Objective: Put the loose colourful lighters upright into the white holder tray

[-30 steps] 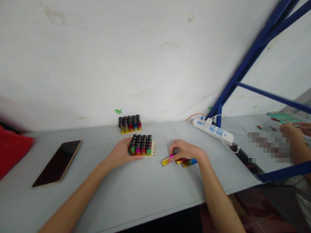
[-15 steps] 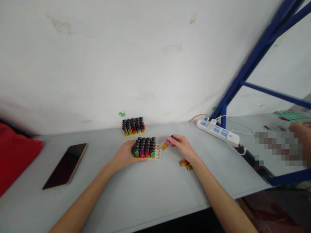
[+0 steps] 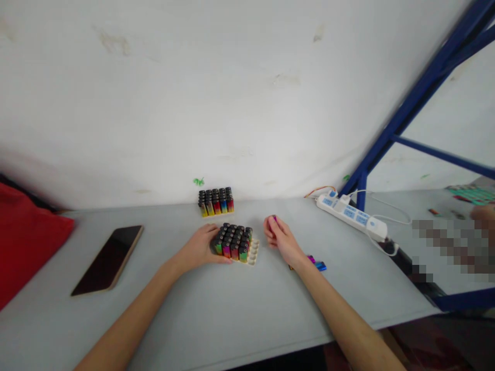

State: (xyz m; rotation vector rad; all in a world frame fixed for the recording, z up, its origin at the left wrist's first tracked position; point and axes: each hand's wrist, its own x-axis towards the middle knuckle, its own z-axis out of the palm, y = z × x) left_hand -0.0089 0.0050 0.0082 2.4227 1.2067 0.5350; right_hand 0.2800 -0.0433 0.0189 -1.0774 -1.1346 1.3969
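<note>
A cream tray [image 3: 253,252] holds several rows of upright lighters [image 3: 234,242] with black tops and metallic rainbow bodies. Its rightmost row of sockets is bare. My left hand [image 3: 203,246] curves round the tray's left side, thumb along the front and fingers behind. To the right of the tray, just above the table, my right hand [image 3: 279,237] is closed round one lighter [image 3: 274,218]. Only its purple end shows past my fingers. Loose lighters [image 3: 320,266] in blue, purple and gold lie partly hidden by my right forearm.
Another full tray of lighters [image 3: 216,202] stands against the wall. A dark phone [image 3: 110,260] and a red cloth-like item [image 3: 29,239] are at left. At right are a white power strip [image 3: 351,214], a blue metal frame [image 3: 386,136] and another person's blurred hand [image 3: 485,212].
My right hand has turned the lighter from slanted to more upright, hiding most of it. The tray under my left hand has swivelled slightly, and the view has shifted a little.
</note>
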